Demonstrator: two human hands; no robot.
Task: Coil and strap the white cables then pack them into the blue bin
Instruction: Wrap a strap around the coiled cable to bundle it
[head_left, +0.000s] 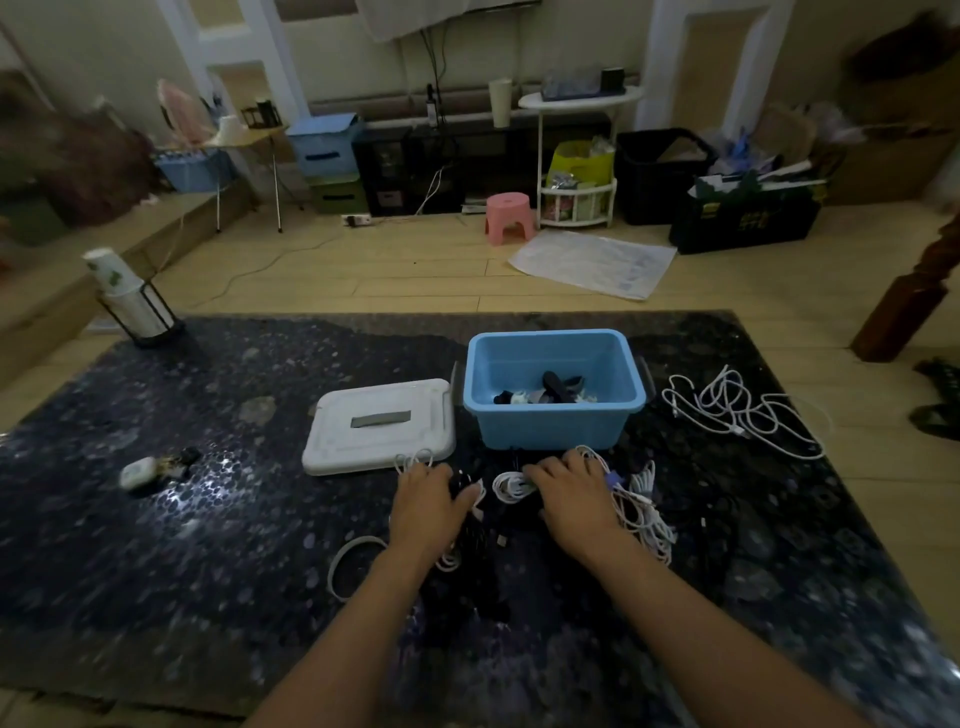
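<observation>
Both hands, left hand (427, 500) and right hand (570, 493), are resting on white cables (636, 506) at the table's (208, 519) six o'clock, just below the blue bin (553, 415).

Both bare forearms are extended forward over the tabletop from its near edge, converging slightly toward its middle. The left hand (427, 501) is held palm down, its fingers bent and pointed toward the far edge. The right hand (570, 491) is likewise turned palm down, its fingers spread and lowered. Whether anything is gripped by either hand cannot be told.
</observation>
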